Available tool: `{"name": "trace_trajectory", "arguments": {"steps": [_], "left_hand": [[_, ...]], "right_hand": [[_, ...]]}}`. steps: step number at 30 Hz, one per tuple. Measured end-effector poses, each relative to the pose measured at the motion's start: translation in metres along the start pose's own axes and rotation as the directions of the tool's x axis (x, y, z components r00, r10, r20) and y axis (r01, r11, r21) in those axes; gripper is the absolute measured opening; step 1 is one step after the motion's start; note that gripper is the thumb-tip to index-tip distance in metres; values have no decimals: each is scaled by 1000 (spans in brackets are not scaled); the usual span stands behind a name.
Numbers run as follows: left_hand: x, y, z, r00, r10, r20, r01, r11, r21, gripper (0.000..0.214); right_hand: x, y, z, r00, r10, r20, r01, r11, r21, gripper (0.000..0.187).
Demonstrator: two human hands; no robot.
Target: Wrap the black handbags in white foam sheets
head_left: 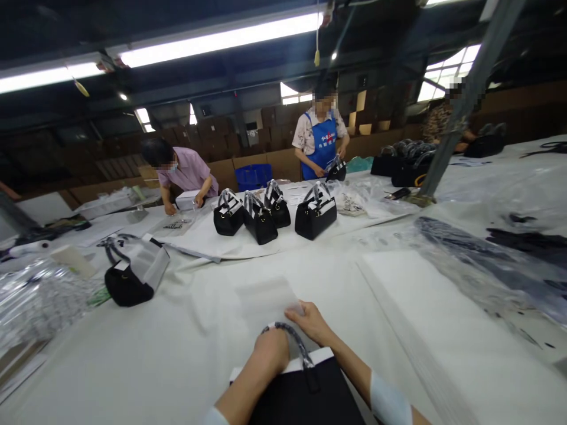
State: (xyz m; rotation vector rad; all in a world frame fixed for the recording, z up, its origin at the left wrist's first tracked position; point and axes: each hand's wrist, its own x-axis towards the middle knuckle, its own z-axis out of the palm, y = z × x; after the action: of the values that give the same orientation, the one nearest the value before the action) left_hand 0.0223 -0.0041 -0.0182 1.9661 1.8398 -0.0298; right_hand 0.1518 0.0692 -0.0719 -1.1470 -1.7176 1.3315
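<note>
"Head view. Edges first: what to log around the near work?"

"Logged: black handbag (305,401) at bottom centre, cut off by the lower frame edge. Just beyond its top, a translucent sheet (266,295) over the white table (199,330). To the right, near the right forearm, the long straight edge of a white sheet stack (425,295). To the left, a wide white stretch of tabletop, reaching to a second handbag (128,289), well apart from the hands. At far left, a heap of clear plastic (44,301)."

"Far side?"

"Curved edge of a far white surface (287,245), with four black handbags (261,227) standing on it, three grouped, one slightly apart to the right."

"Hands?"

"Right hand (312,323): closed narrow, pinching the translucent sheet near its right edge. Left hand (272,349): at the mouth of the black handbag, beside its wrapped handle (297,337), with fingers hidden; cannot tell whether gripping or loose."

"Containers, then contents?"

"Black handbag: white material (326,355) along the top; interior hidden. Second handbag: pale wrap around part of the body. Four black handbags: white strips across the tops, covered handles. Before a co-worker in pink (195,168), a clear printed bag (177,225), lying flat; contents too small to tell."
</note>
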Motion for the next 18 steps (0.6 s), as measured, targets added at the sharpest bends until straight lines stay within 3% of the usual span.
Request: {"name": "trace_trajectory", "arguments": {"steps": [4,7,13,18], "left_hand": [[-12,9,1,994,-105,-13,105,993,58,28],[-17,11,-1,991,-128,-35,129,990,53,29],[-21,8,-1,989,-136,-54,139,990,41,31],[-23,10,-1,990,-132,-53,132,991,4,33]], "right_hand": [[-2,8,-3,999,-14,32,13,1000,25,37],[-7,13,-2,984,14,177,-22,999,45,26],[-26,13,-5,869,65,490,-131,986,100,20],[-30,12,-16,784,149,602,-234,970,64,19]]}}
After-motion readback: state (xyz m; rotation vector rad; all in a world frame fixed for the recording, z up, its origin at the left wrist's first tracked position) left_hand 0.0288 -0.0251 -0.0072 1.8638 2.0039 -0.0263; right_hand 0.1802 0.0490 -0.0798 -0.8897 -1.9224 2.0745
